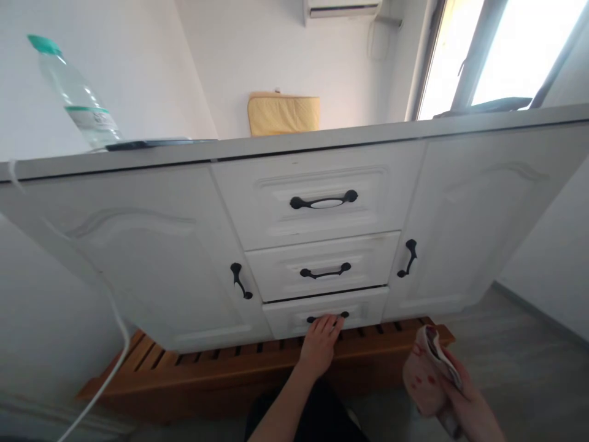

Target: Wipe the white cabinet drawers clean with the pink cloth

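- We are seeing one clear plastic bottle with a green cap (85,98) standing at far left; its label is bearing dark print too small for us to read.
- Below it, one white panelled wooden cabinet (138,264) is showing two doors and three drawers, with five black handles counted.
- Under the cabinet, one reddish-brown slatted wooden bench (207,368) is stretching sideways.
- Our left hand (319,345) is resting on the slim black bottom-drawer handle (311,319), whose long axis is running left to right. The fingers are lying close together over it, pointing toward the cabinet; we cannot tell whether they are curling behind it.
- Our right hand (462,393) is clamping its fingers on one pale pink, red-marked fabric piece (422,377), right of the bench's front. Its open edge is slanting from upper left to lower right.
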Tool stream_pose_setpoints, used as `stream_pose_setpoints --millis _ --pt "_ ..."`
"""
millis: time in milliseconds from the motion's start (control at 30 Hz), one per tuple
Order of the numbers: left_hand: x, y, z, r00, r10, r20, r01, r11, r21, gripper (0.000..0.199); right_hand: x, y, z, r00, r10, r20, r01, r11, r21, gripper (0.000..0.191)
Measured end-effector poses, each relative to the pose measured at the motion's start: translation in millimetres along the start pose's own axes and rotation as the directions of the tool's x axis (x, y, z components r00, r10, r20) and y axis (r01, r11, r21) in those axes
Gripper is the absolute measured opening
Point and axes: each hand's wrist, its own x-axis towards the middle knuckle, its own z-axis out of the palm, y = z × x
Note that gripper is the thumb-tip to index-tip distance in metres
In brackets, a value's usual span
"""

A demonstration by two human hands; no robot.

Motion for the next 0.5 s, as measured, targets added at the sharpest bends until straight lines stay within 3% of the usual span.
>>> stream_pose_setpoints --millis 133,233,300,400,500 --pt "12 -5 3.3 1.0 -0.012 -0.022 0.012 1.0 -0.003 0.069 18 -23 17 0.995 0.06 -0.077 -0.048 0.987 0.151 0.076" --pt "-5 14 7.9 0.995 -0.07 -0.07 0.07 0.997 0.01 0.068 35 -52 46 0.984 -0.022 -0.176 0.052 0.984 0.169 0.075" --pt "-35 32 17.6 0.974 -0.179 -0.14 0.181 0.983 0.007 0.068 48 -69 75 0.974 -0.134 -0.183 0.165 0.972 0.168 0.068" --pt "-105 50 43.6 0.943 -0.249 -0.219 0.254 0.967 -0.005 0.072 61 -85 123 0.93 -0.267 -0.254 0.303 0.946 0.116 0.063" --pt "-188 51 68.5 0.857 -0.446 -0.257 0.46 0.888 -0.007 0.084 56 -92 164 0.876 -0.313 -0.367 0.346 0.938 0.026 0.063"
